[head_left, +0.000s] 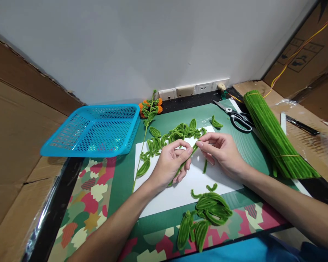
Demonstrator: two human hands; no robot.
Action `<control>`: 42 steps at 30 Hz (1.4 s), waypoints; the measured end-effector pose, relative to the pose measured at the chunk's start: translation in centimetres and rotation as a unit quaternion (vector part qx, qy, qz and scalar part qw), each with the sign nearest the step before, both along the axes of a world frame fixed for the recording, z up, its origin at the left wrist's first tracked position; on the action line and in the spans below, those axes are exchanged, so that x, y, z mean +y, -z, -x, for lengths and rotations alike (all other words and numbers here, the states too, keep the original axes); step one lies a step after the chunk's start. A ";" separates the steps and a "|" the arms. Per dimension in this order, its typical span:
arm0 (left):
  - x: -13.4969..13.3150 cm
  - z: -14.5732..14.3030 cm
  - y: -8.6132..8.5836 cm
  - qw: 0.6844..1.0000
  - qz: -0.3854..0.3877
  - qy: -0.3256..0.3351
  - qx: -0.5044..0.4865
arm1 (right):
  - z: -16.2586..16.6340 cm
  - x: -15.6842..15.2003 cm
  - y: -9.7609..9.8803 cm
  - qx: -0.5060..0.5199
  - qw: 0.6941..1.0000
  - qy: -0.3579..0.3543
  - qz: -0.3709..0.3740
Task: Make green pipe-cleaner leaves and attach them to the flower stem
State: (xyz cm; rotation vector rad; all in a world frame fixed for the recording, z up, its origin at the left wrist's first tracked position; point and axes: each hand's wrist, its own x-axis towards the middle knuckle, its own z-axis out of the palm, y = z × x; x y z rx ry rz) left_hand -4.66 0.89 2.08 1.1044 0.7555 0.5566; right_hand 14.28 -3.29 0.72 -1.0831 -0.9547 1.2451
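Observation:
A green pipe cleaner runs between my two hands above a white sheet of paper. My left hand is closed on it, thumb against the fingers. My right hand pinches its upper end between thumb and fingertips, and a short green piece hangs below that hand. Behind my hands, several looped green pipe-cleaner leaves lie in a row on the paper. Nearer to me, more green leaves sit in a loose heap at the table's front edge.
A blue plastic basket stands at the left. Orange flowers on a green stem lie beside it. Black-handled scissors rest at the back right, next to a thick bundle of green pipe cleaners. Wall sockets line the back.

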 end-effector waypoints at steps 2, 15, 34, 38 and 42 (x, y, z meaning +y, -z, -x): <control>-0.1 0.0 -0.1 1.000 -0.003 -0.002 0.000 | 0.0 -0.1 0.0 -0.003 1.000 -0.005 -0.001; 0.0 0.1 0.3 1.000 -0.008 0.026 0.010 | -1.5 0.8 -0.6 0.029 0.992 0.118 -0.023; -0.1 0.1 0.4 0.994 -0.006 -0.107 -0.037 | -1.6 0.8 -0.9 0.096 0.993 0.068 0.015; 0.0 0.1 0.3 0.994 -0.006 -0.096 -0.045 | -1.5 0.8 -0.8 0.117 0.993 0.033 0.001; 0.0 0.2 0.3 0.996 -0.002 -0.075 -0.045 | -1.2 0.5 -0.4 0.079 0.996 -0.026 -0.028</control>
